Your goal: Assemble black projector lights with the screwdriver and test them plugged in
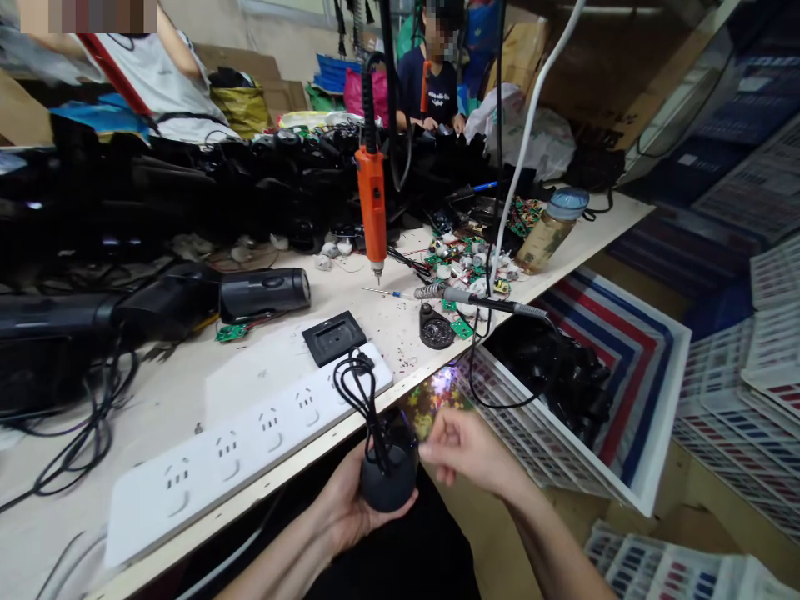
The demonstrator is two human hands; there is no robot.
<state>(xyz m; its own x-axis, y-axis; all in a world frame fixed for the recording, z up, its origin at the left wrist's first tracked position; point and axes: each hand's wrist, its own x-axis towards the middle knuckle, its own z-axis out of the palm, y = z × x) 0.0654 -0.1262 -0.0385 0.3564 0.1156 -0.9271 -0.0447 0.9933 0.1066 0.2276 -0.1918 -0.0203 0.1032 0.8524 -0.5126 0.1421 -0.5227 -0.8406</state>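
The left hand (346,507) cups what seems a black corded device (388,485), the right hand (470,450) just beside it.

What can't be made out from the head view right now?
Head view:
Underside of the black round device: hidden by the left hand.
Anything the right hand may pinch: too small and blurred to tell.
Rest of the lower-right crate: cut off by the bottom edge.

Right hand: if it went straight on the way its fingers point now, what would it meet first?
The right hand would probably meet the dark rounded device held in the left hand; depth leaves any remaining gap unclear.
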